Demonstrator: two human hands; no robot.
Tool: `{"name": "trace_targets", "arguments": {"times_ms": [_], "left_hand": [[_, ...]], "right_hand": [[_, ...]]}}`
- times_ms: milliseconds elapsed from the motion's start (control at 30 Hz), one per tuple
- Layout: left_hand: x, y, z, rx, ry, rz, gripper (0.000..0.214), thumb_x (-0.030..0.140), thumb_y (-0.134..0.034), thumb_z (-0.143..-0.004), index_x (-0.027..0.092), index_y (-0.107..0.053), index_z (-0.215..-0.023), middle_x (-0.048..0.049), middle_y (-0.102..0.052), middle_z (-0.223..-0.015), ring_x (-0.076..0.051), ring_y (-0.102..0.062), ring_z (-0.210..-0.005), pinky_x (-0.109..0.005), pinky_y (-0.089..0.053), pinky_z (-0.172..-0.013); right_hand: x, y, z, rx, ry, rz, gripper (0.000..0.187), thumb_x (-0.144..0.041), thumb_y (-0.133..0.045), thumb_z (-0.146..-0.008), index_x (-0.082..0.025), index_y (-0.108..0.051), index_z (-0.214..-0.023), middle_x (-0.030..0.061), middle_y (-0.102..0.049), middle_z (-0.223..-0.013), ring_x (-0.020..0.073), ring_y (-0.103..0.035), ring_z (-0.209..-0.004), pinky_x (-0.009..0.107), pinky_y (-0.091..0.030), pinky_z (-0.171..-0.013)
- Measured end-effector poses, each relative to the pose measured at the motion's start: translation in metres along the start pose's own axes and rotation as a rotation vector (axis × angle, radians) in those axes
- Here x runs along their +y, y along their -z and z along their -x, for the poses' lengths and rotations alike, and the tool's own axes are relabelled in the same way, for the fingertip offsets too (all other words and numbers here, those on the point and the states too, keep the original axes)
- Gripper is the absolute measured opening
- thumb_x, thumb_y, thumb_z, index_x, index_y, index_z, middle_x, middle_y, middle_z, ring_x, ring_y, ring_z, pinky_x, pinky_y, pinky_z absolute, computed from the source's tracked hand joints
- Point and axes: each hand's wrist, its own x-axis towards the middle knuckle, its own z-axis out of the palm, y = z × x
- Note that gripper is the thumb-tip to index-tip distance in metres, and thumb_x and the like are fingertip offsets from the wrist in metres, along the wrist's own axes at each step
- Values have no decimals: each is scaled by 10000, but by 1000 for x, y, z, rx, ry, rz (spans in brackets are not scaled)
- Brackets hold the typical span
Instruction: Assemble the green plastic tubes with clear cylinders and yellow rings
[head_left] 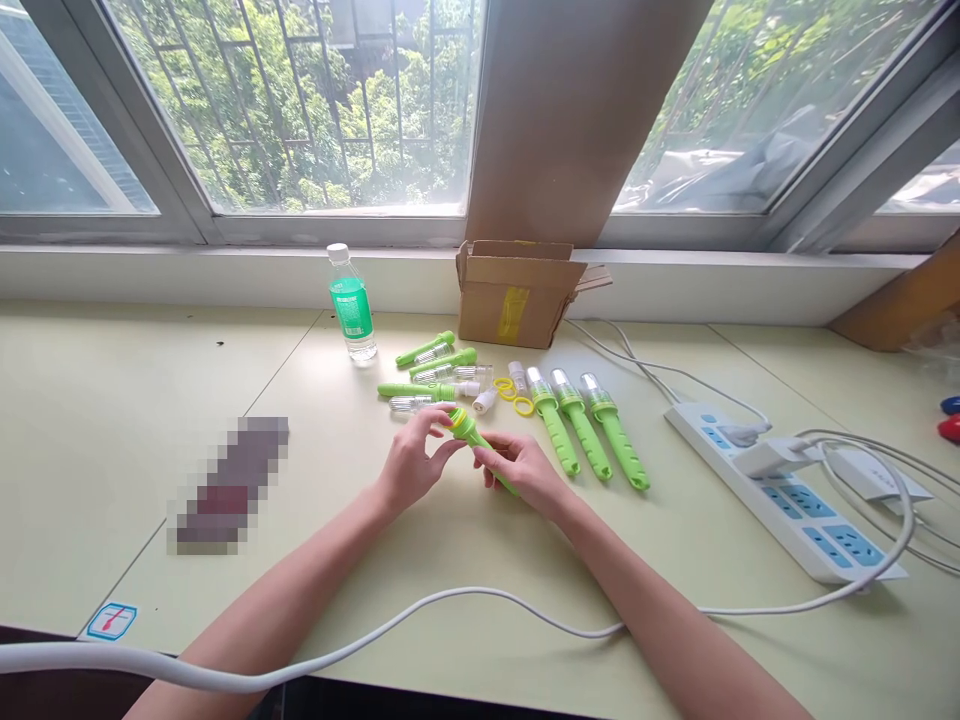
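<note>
Gripping the lower end of a green stick (pixel 468 430), the right hand (pixel 525 470) is closed around it just above the bench (pixel 112 420). The stick slants up and to the left. The left hand (pixel 411 465) pinches its top end, at the yellow ring (pixel 457 418), between thumb and fingertips. Three capped sticks (pixel 581 432) lie just right of the hands, with a power strip (pixel 787 500) beyond them.

both hands (pixel 465 462), green handle (pixel 480 445), table (pixel 112 400)
</note>
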Motion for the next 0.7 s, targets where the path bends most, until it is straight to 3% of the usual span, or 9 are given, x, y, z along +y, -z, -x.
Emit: {"name": "trace_targets", "arguments": {"times_ms": [200, 400, 700], "left_hand": [[-4, 0, 0, 12, 17, -15, 225, 266, -674, -789, 192, -505, -919, -83, -656, -1075, -154, -665, -822, -337, -609, -667], [-3, 1, -1, -45, 36, 28, 273, 272, -689, -775, 195, -503, -960, -80, -647, -1082, -171, -651, -918, -328, -607, -689], [-1, 1, -1, -33, 29, -15, 230, 305, -677, -783, 192, -508, -890, -75, -658, -1040, -162, -653, -835, -334, -600, -667]], "right_hand": [[2, -1, 1, -14, 44, 59, 353, -509, -549, -823, -172, -609, -738, 9, -544, -645, 96, -478, -464, 218, -363, -416], [0, -2, 4, -65, 5, -51, 352, -502, -526, -831, -166, -624, -791, 9, -570, -651, 94, -463, -415, 229, -338, -377], [1, 1, 4, -81, -60, -122, 353, -501, -547, -816, -154, -612, -813, 9, -583, -617, 86, -455, -390, 219, -339, -354]]}}
